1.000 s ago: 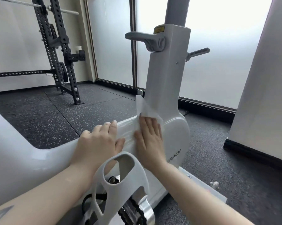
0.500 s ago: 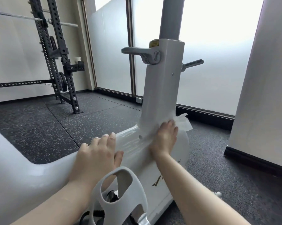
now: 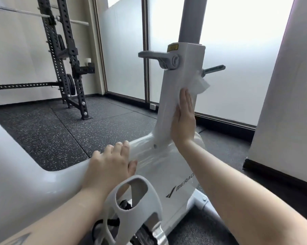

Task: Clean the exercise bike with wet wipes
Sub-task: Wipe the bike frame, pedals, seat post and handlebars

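Now the right hand [image 3: 184, 117], fingers straight, presses the wet wipe [image 3: 196, 85] flat against the bike's upright post [image 3: 177, 96] at centre frame, having climbed from the frame's curve; the left hand [image 3: 110, 163] stays spread flat on the frame [image 3: 43, 184], lower left; wiping progresses upward.

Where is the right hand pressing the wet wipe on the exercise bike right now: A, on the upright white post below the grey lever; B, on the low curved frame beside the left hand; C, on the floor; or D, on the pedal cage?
A: the right hand lies flat, fingers straight, holding the wet wipe against the upright white post, below the grey lever.
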